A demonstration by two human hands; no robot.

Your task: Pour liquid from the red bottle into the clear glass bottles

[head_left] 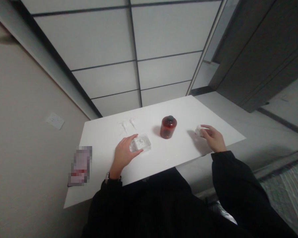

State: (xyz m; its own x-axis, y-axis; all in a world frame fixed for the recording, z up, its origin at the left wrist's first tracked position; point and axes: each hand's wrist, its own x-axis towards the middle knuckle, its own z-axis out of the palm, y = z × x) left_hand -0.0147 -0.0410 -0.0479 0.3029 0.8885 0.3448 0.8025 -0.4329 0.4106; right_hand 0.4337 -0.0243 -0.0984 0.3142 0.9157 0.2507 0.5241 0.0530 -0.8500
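Panels (106, 41) of pale white, framed in dark strips, rise behind your desk (192, 114), with a plain wall (24, 109) along its left side and a dark cabinet front (259, 46) beyond its right. Your desk's far edge runs close beneath the panels; its right corner juts toward the pale floor (211, 103), and its near edge passes just in front of your body. White top stretches from the bottle to the far edge, and spans the room between your two hands. A patterned rug (285, 185) lies at lower right.

Dark sleeves reach in from both sides. Your left hand (124, 152) spreads its fingers around the left end of a clear container (143, 143), thumb on the near side and the others on the far side. Your right hand (215, 137), out by the right part of the near edge, pinches a small white piece (198, 131) between closed fingertips. A blurred item (80, 165) lies at the desk's left edge; a red-brown bottle (167, 130) stands upright between your hands, touching neither. Two slim white stems (132, 122) lie just beyond the container.
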